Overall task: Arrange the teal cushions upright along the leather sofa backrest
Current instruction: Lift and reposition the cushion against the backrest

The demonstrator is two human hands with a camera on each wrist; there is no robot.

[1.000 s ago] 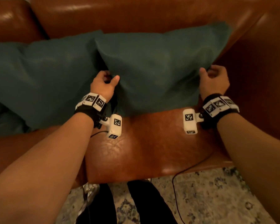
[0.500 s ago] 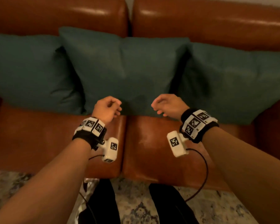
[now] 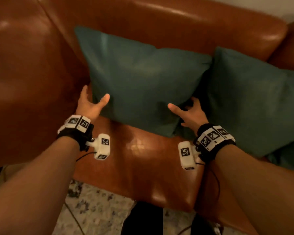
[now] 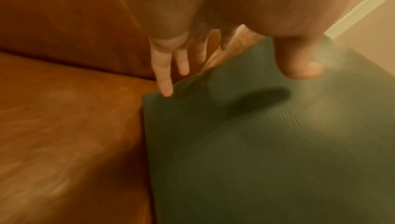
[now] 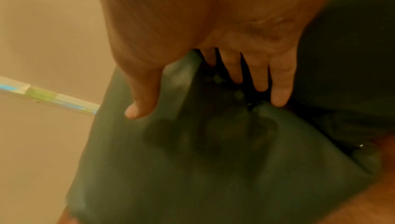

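A teal cushion [image 3: 143, 78] stands upright against the leather backrest [image 3: 159, 26], next to the left armrest. My left hand [image 3: 95, 94] is spread at its lower left edge, with the thumb [image 4: 299, 62] over the front and straight fingers [image 4: 164, 79] along the side of the cushion [image 4: 256, 143]. At the lower right edge my right hand [image 3: 182, 106] straddles the cushion [image 5: 192, 168], thumb [image 5: 138, 106] in front and fingers [image 5: 260, 82] in the gap. A second teal cushion [image 3: 251, 99] leans on the backrest just to the right.
The brown left armrest [image 3: 32, 73] rises close beside my left hand. Bare leather seat [image 3: 143, 158] lies in front of the cushions. A patterned rug [image 3: 95, 209] and my dark trouser legs show below the sofa's front edge.
My view has swung left from the middle cushions to the leftmost one. Both hands were loosely curled and empty over the seat; now they are spread at this cushion's lower sides.
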